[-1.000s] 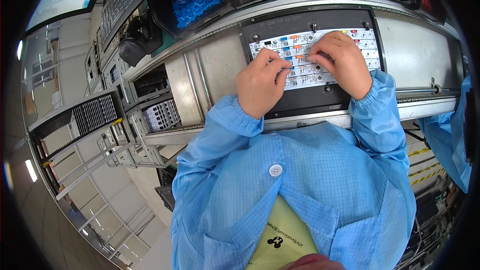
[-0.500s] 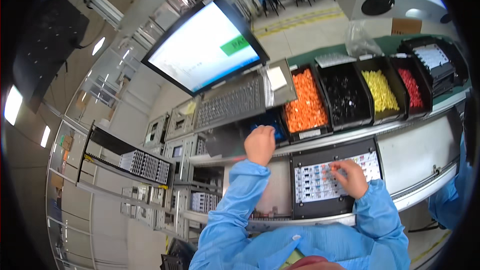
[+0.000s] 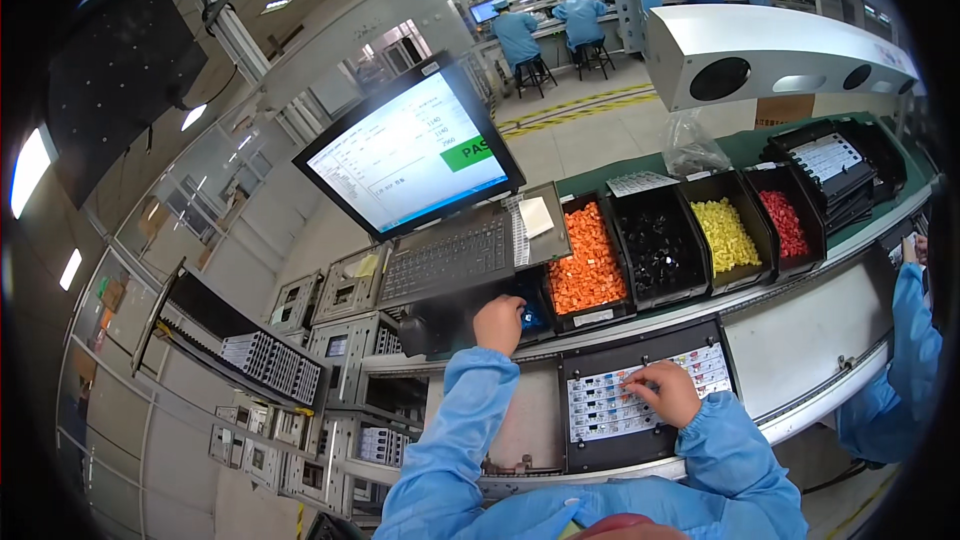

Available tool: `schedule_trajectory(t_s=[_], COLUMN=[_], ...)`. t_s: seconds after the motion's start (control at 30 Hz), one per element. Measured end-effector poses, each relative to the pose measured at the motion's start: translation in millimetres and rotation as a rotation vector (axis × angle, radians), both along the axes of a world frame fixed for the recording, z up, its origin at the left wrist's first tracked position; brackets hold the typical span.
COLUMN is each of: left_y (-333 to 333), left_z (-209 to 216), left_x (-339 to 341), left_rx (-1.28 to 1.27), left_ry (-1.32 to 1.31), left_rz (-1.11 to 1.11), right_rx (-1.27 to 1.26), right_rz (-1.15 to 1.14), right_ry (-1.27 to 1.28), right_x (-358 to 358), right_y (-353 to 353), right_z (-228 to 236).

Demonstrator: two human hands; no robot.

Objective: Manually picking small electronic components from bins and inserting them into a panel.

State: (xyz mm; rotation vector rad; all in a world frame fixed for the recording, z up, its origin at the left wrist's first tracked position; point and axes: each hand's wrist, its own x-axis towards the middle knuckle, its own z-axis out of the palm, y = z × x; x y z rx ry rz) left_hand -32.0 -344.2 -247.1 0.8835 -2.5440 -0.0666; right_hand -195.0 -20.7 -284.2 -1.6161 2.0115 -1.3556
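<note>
My left hand (image 3: pixel 498 324) is at the near edge of a dark bin of small blue pieces (image 3: pixel 533 316), below the keyboard. Its fingers are curled closed, and whatever lies between the fingertips is hidden. Over a white printed panel (image 3: pixel 590 432) my right hand (image 3: pixel 666 393) has thumb and forefinger drawn together, touching or just above the panel's middle. What they pinch is too small to make out. Rows of small coloured parts sit on the panel, which lies in a black frame (image 3: pixel 572 460) on the rail.
Bins of orange (image 3: pixel 588 265), black (image 3: pixel 655 248), yellow (image 3: pixel 727 235) and red pieces (image 3: pixel 784 223) line the back. A monitor (image 3: pixel 405 155) and keyboard (image 3: pixel 445 258) stand left. A co-worker's sleeve (image 3: pixel 915 315) is at the right; stacked black frames (image 3: pixel 825 165) lie beyond.
My left hand has lowered closer to the blue pieces. My right hand stays over the panel, its fingers still together. The whole view has shifted, showing more of the room behind.
</note>
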Motion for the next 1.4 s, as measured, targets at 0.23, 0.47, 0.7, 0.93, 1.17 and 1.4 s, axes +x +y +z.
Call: schedule_trajectory(t_s=[0.23,0.47,0.7,0.93,1.17,1.4], left_y=[28,128,147,149,144,141], left_z=[9,-9,-56,-65,-68,-68], left_x=[14,31,39,46,48,47], left_rx=[0.113,0.416,0.995,1.005,1.074,1.094], left_ry=[0.375,0.357,0.464,0.458,0.45,0.439], left_rz=[-0.061,-0.246,-0.255,-0.295,-0.3,-0.322], right_rx=[0.0,-0.032,0.031,0.025,0.04,0.044], right_rz=[-0.011,-0.017,-0.04,-0.015,-0.004,-0.007], right_ry=[0.041,0.115,0.148,0.19,0.322,0.34], right_x=[5,3,5,12,18,16], right_y=[7,6,9,10,9,8], right_z=[-18,-5,-10,-19,-25,-29])
